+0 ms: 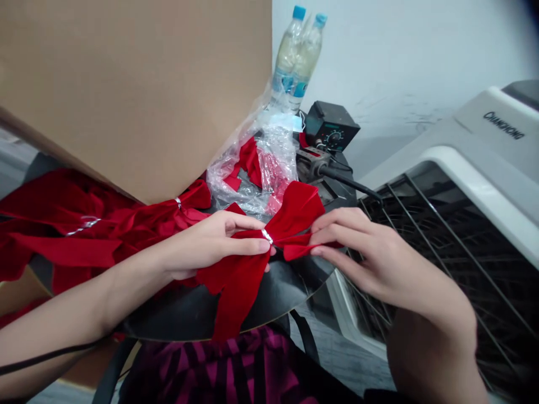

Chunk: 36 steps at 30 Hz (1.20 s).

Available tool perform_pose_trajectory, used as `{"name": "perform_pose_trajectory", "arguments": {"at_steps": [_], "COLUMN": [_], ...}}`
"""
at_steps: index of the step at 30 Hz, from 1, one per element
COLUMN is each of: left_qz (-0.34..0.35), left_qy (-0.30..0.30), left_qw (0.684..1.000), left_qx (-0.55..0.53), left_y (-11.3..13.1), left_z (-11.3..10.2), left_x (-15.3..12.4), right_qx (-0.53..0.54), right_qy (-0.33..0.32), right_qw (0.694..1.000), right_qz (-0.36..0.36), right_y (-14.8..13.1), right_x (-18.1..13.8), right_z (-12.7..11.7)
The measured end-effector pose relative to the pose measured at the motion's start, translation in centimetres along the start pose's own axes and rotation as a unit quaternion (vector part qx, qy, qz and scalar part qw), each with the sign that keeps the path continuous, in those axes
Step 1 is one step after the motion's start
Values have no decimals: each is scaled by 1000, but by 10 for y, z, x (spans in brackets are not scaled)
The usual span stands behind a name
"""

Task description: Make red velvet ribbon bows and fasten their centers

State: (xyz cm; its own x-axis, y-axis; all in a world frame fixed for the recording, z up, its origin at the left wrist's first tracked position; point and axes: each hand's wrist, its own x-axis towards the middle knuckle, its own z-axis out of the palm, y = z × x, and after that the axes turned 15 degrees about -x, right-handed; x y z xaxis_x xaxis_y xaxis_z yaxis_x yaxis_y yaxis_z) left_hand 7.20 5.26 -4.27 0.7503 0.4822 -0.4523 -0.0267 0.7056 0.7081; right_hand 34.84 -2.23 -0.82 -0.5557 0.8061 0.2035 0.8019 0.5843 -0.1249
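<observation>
A red velvet bow (295,216) is held just above the near edge of the dark counter (290,292). It is pinched beside its silver band (266,235) by the left hand (210,244), whose fingers (248,246) are closed on the fabric. Its right loop is clamped between the fingers (337,234) of the right hand (379,261). The loops seem to be being spread and shaped, though the middle is partly hidden. For the next move, a steady grip at the band is called for while the right loop is drawn outward. More bows (84,224) are heaped left of the held bow, and a plastic bag (261,163) is seen behind it.
</observation>
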Motion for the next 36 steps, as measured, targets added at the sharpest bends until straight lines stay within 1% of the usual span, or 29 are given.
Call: {"name": "perform_pose_trajectory", "arguments": {"at_steps": [1, 2, 3, 4, 5, 6, 7, 8, 10, 12, 15, 18, 20, 23, 26, 30, 34, 36], "left_qz": [9, 21, 39, 65, 98, 134, 172, 208, 258, 282, 302, 325, 329, 311, 296, 304, 315, 314], "left_qy": [1, 7, 17, 34, 56, 77, 94, 105, 104, 91, 90, 98, 101, 88, 85, 128, 170, 177], "left_qw": [1000, 1000, 999, 997, 994, 988, 979, 968, 952, 944, 938, 930, 929, 938, 943, 935, 927, 925], "left_qx": [-11, -20, -23, -17, -1, 26, 57, 88, 131, 142, 144, 142, 135, 128, 127, 127, 114, 117], "left_y": [-2, -5, -7, -10, -13, -16, -19, -21, -25, -28, -29, -30, -31, -31, -31, -32, -33, -34], "left_z": [0, 0, 0, 0, 0, 0, 0, 0, -1, -1, -1, 0, 1, 2, 3, 5, 6, 6], "left_x": [2, 3, 5, 8, 10, 12, 13, 15, 17, 19, 19, 18, 17, 16, 15, 16, 17, 18], "right_qx": [-20, -38, -46, -34, 1, 57, 134, 206, 315, 375, 403, 399, 366, 304, 284, 288, 291, 297], "right_qy": [19, 54, 103, 155, 196, 224, 222, 203, 174, 163, 156, 155, 169, 186, 183, 183, 210, 221], "right_qw": [999, 997, 989, 975, 957, 935, 917, 903, 869, 841, 820, 815, 826, 846, 848, 844, 838, 836], "right_qz": [17, 50, 98, 157, 215, 269, 302, 317, 340, 356, 376, 392, 395, 397, 408, 413, 411, 405], "right_y": [2, 1, -3, -10, -19, -31, -43, -54, -71, -77, -75, -74, -76, -81, -85, -88, -87, -86], "right_x": [0, 0, -1, -2, -3, -4, -3, -1, 7, 16, 24, 25, 24, 23, 23, 23, 19, 16], "right_z": [-1, -1, 2, 7, 14, 22, 32, 43, 63, 76, 82, 80, 81, 82, 83, 84, 91, 94]}}
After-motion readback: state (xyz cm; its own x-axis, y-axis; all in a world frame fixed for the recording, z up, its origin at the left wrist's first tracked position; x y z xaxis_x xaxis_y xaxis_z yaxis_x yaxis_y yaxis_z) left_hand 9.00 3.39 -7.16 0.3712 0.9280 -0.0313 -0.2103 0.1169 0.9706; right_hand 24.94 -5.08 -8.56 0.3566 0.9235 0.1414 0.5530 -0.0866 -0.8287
